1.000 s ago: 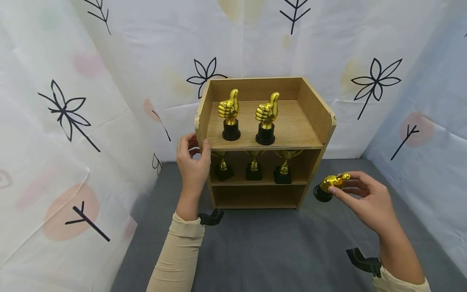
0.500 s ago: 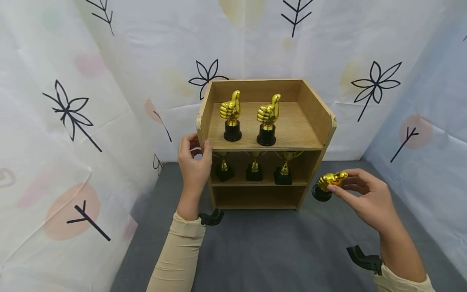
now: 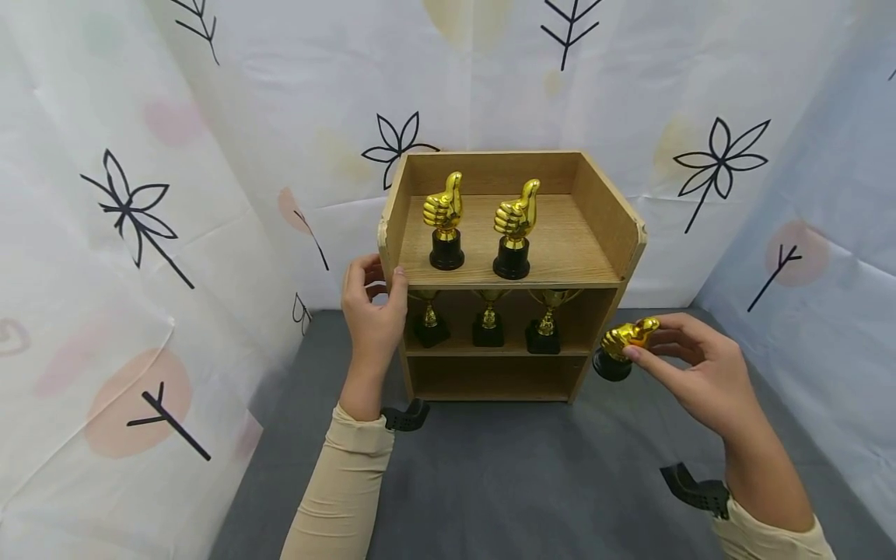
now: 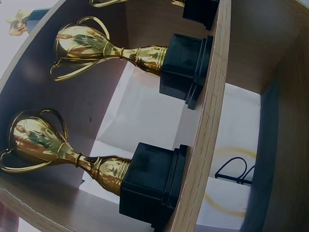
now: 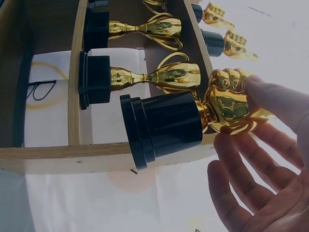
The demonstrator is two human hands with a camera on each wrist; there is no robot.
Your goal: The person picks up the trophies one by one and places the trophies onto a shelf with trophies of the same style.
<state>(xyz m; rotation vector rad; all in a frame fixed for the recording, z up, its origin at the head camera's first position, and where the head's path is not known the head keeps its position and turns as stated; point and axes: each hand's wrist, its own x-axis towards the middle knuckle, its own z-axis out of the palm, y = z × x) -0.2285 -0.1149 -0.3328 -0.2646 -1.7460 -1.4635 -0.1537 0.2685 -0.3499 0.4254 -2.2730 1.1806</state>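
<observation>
My right hand point(image 3: 700, 373) pinches a gold thumbs-up trophy point(image 3: 617, 350) by its gold top, to the right of a wooden shelf unit point(image 3: 577, 233). The trophy tilts, its round black base point(image 5: 169, 123) pointing toward the lower left in the head view. With thumb at the front edge and fingers round the outer side, my left hand point(image 3: 376, 323) grips the unit's left panel. Two matching thumbs-up trophies, a left one point(image 3: 446, 249) and a right one point(image 3: 513, 257), stand upright on the top board.
On the middle shelf stand three gold cup trophies point(image 3: 488, 330) with square black bases, their tops partly hidden by the board above in the head view. The bottom compartment point(image 3: 490, 379) lies below. A grey cloth point(image 3: 504, 482) covers the table, and patterned white fabric point(image 3: 280, 117) surrounds it.
My right hand has moved slightly left and up with the thumbs-up trophy, which leans a little more upright. The left hand keeps its grip on the shelf unit.
</observation>
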